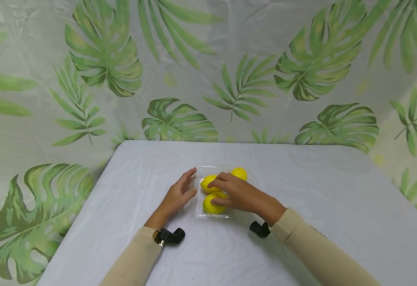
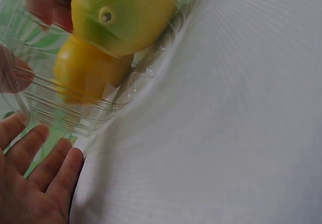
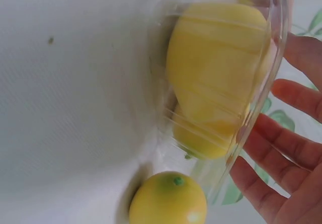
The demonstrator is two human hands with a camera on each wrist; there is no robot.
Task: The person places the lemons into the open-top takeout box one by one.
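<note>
A clear plastic box (image 1: pixel 212 216) sits on the table with two yellow lemons inside, a nearer lemon (image 1: pixel 210 208) and a farther lemon (image 1: pixel 205 184). My left hand (image 1: pixel 176 196) is upright beside the box's left wall, fingers extended and spread, holding nothing. Over the box reaches my right hand (image 1: pixel 237 192), its thumb above the nearer lemon and its forefinger above the farther one. In the right wrist view its fingers (image 3: pixel 282 143) lie loosely spread along the box rim. A third lemon (image 3: pixel 168 201) rests on the table outside the box, at its far right corner.
A white cloth covers the table (image 1: pixel 308 182). Behind it hangs a pale curtain (image 1: pixel 244 39) printed with green leaves. Each wrist wears a black camera mount, the left mount (image 1: pixel 172 236) and the right mount (image 1: pixel 260 229).
</note>
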